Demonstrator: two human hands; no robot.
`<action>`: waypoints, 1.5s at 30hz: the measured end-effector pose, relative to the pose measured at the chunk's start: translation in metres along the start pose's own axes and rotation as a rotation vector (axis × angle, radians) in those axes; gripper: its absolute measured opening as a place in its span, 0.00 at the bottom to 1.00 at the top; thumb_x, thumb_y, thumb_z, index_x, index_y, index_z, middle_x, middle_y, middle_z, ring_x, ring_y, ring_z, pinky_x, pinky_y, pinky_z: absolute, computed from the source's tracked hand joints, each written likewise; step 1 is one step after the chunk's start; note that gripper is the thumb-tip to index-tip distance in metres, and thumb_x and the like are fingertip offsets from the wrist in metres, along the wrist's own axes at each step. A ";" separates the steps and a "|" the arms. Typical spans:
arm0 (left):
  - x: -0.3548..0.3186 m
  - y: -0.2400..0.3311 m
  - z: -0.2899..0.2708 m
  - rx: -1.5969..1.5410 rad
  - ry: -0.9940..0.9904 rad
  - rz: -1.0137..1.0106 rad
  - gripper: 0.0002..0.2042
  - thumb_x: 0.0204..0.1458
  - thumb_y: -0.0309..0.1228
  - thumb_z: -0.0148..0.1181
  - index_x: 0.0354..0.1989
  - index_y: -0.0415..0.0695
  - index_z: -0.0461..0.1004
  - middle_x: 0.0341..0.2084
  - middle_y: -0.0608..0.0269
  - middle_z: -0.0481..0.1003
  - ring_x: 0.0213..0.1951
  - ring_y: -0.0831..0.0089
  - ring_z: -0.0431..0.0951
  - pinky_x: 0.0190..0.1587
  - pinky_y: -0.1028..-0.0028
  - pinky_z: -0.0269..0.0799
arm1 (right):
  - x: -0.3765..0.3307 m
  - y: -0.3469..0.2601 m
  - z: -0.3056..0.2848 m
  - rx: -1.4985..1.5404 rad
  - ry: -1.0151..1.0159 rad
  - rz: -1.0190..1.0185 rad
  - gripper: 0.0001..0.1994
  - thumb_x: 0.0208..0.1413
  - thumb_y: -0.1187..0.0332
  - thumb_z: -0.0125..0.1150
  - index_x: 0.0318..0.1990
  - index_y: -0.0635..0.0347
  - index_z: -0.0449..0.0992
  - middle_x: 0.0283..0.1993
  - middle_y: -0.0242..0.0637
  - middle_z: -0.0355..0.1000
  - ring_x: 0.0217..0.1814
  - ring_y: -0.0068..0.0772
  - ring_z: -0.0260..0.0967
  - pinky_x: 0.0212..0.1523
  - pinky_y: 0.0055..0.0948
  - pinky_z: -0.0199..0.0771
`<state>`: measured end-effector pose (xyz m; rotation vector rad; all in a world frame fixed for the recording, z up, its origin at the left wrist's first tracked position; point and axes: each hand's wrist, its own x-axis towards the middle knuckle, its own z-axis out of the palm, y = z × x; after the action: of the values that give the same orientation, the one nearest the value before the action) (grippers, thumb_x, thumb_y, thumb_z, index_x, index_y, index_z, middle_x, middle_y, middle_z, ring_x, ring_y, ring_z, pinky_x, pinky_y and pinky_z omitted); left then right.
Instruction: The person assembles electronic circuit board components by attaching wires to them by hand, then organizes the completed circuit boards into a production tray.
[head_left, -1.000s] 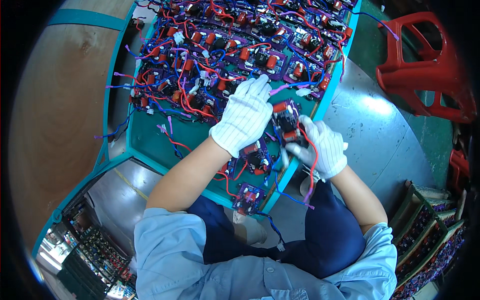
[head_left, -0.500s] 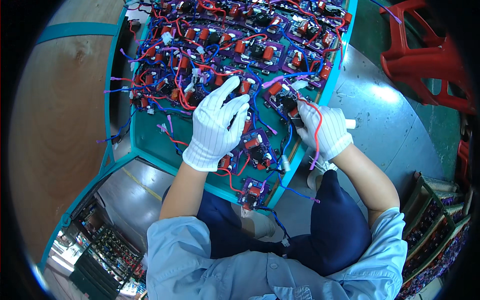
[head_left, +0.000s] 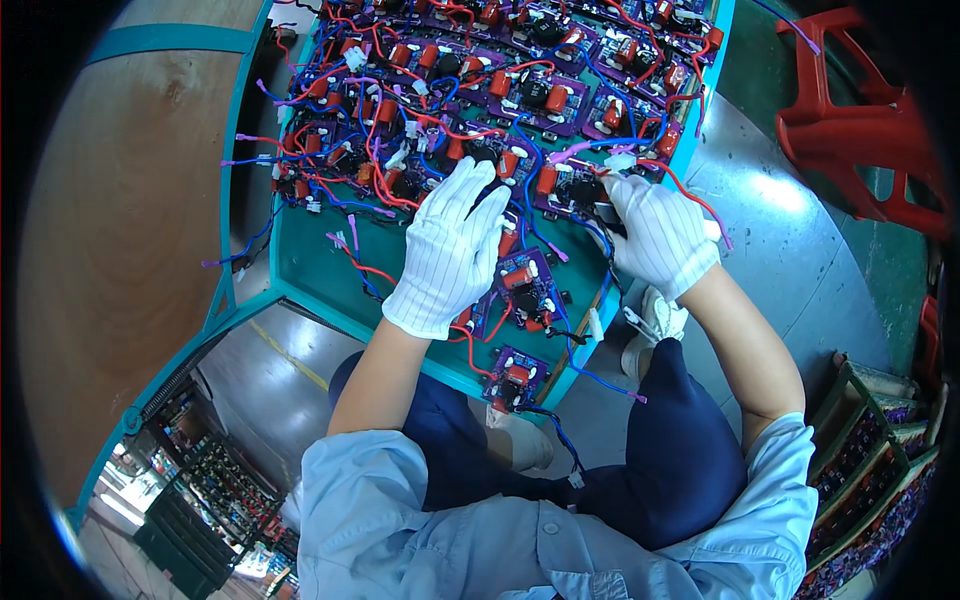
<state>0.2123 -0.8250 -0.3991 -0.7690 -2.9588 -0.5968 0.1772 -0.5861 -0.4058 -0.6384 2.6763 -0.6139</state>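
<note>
Both my hands wear white striped gloves. My right hand (head_left: pixel 660 232) is closed at the right edge of a purple circuit board (head_left: pixel 562 203), fingers bent around its corner; the fingertips are partly hidden. A small white end (head_left: pixel 712 230) shows beside that palm, its kind unclear. My left hand (head_left: pixel 452 250) is open, fingers stretched over the boards, tips near a red capacitor (head_left: pixel 508 164). Below it lie another purple board (head_left: pixel 527 283) and one at the near corner (head_left: pixel 517 377), with red and blue wires attached.
Rows of wired circuit boards (head_left: pixel 540 90) fill the far part of the green-rimmed tray (head_left: pixel 330 250). A wooden panel (head_left: pixel 140 250) stands at left. Red plastic stools (head_left: pixel 860 130) are at upper right, and a rack of boards (head_left: pixel 870 450) at lower right.
The red wire that hung over my right hand now lies to its far right. My right hand has moved slightly up and right; the left has shifted a little right, its fingers closer together.
</note>
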 end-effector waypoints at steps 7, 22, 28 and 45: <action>0.009 0.004 -0.019 0.173 -0.257 -0.021 0.29 0.37 0.26 0.56 0.54 0.48 0.62 0.56 0.51 0.55 0.60 0.51 0.50 0.58 0.58 0.47 | -0.004 0.006 -0.004 0.077 0.165 0.083 0.17 0.44 0.60 0.56 0.41 0.58 0.65 0.25 0.45 0.68 0.29 0.48 0.68 0.30 0.41 0.66; -0.018 0.031 -0.006 0.100 -0.331 0.038 0.23 0.39 0.40 0.60 0.43 0.41 0.68 0.26 0.59 0.70 0.31 0.62 0.71 0.37 0.65 0.66 | -0.051 -0.032 0.021 0.096 -0.271 -0.176 0.16 0.41 0.58 0.57 0.32 0.60 0.66 0.25 0.41 0.67 0.26 0.43 0.69 0.26 0.38 0.68; -0.015 0.040 -0.004 0.128 -0.318 -0.010 0.21 0.40 0.37 0.58 0.42 0.40 0.67 0.20 0.61 0.68 0.25 0.65 0.70 0.29 0.67 0.63 | -0.034 -0.012 0.003 0.177 -0.192 -0.012 0.33 0.40 0.55 0.61 0.51 0.64 0.58 0.29 0.43 0.66 0.30 0.46 0.67 0.28 0.39 0.67; -0.014 0.053 0.005 -0.017 -0.251 0.033 0.16 0.41 0.30 0.57 0.41 0.41 0.68 0.20 0.61 0.71 0.20 0.69 0.72 0.21 0.71 0.66 | -0.016 0.031 -0.001 0.044 0.058 -0.149 0.19 0.41 0.69 0.57 0.44 0.55 0.64 0.32 0.41 0.69 0.31 0.43 0.69 0.26 0.41 0.66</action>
<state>0.2498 -0.7874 -0.3865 -0.9598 -3.1612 -0.5629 0.1799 -0.5531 -0.4161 -0.8253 2.6770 -0.7391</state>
